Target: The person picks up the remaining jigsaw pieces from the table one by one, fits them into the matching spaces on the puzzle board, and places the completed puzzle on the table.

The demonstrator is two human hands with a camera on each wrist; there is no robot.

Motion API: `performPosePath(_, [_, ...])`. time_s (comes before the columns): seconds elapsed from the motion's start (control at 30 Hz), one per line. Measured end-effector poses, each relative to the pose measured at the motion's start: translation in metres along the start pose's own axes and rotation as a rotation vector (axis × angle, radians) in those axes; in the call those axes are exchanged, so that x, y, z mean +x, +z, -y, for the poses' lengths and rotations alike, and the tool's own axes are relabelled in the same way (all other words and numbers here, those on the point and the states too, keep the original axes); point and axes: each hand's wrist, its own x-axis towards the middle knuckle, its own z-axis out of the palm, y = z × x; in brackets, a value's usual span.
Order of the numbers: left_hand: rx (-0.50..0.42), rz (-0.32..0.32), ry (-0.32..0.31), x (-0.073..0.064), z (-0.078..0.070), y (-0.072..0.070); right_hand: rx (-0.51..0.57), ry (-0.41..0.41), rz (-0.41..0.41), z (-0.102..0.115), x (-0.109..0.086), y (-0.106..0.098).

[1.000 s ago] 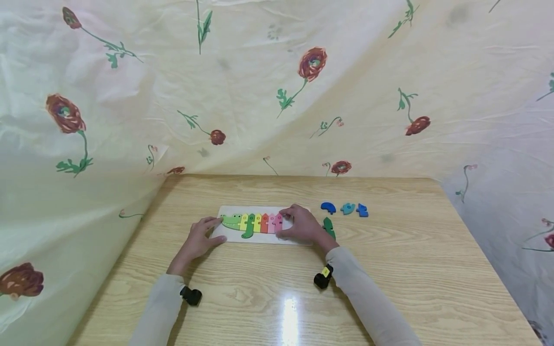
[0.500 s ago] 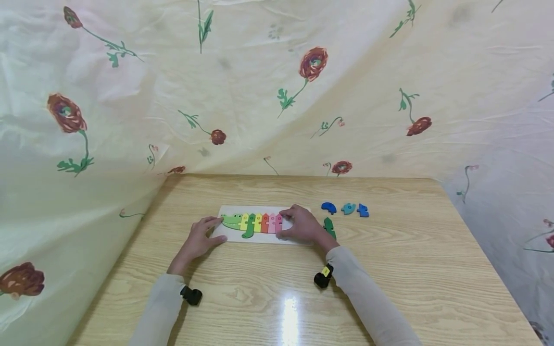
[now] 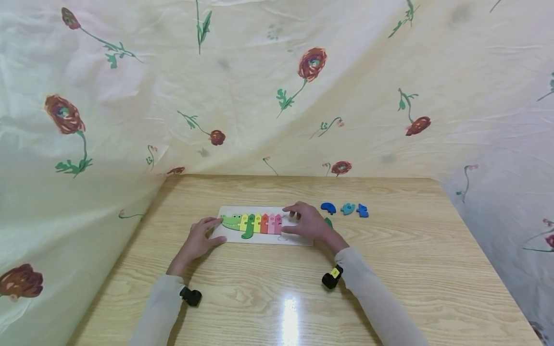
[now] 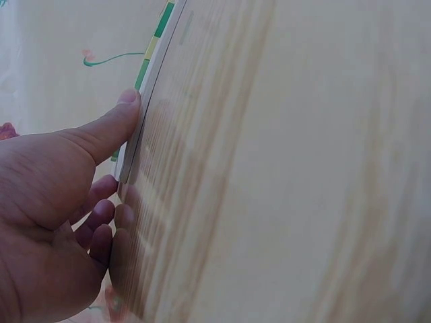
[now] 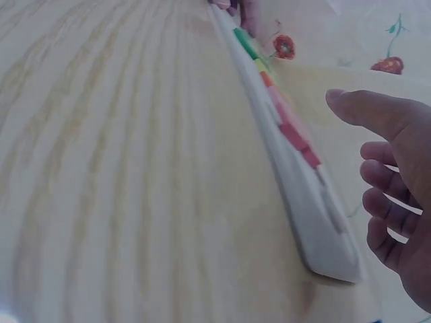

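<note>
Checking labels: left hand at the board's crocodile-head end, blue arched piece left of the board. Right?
Wrong side: the arched piece lies right of the board in the head view. Left hand at the crocodile head is correct.

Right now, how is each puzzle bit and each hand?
Puzzle board, flat on the table, partly filled
Crocodile head piece, set on the board
Body pieces, set in a row beside the head
Three blue pieces, loose on the table
Dark green piece, off the board, partly hidden
Left hand, holding the board's left end
Right hand, holding nothing, over the board's right end
</note>
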Motion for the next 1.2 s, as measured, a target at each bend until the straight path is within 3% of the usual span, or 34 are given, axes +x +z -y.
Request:
performPosePath(0.37, [0.008,0.007,-0.008,-0.001,0.001,-0.001,-0.021,-0.055,-0.031,-0.001,-0.029,-0.044])
performPosePath(0.67, [0.012,0.011,-0.026,-0.001,0.000,-0.001,-0.029,-0.064,-0.060,-0.019,-0.057,-0.071])
performPosePath(0.87, [0.000,0.007,0.003,-0.001,0.001,-0.001,-0.026,-0.081,-0.073,-0.034,-0.071,-0.082])
performPosePath(1.2, [-0.003,0.005,0.016,0.000,0.001,0.000,-0.048,-0.023,-0.050,-0.060,-0.086,-0.086])
